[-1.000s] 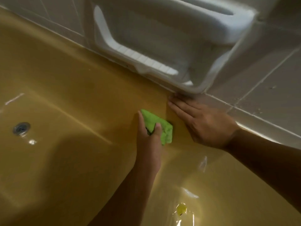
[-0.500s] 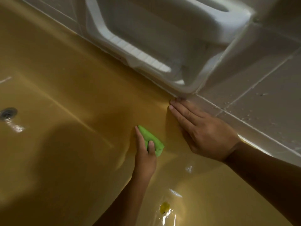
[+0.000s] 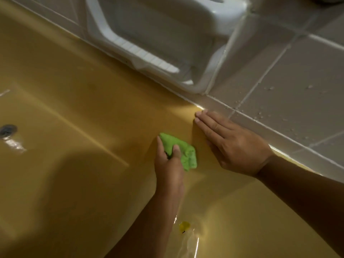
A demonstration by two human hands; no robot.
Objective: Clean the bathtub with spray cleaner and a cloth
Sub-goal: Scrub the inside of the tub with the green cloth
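Yellow bathtub (image 3: 74, 90) wall: wiping step in hand.
Left hand (image 3: 169, 168) pinches green cloth (image 3: 186, 155) against the wall; right hand (image 3: 232, 148) braces spread flat beside it. Next stroke likely needs steady pressure.

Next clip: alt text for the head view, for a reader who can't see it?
A person's left hand holds a green cloth against the inner wall of a yellow bathtub, while the right hand rests flat on the tub near the grey wall tiles. A white soap dish is set in the wall above; the drain is at the picture's left edge.
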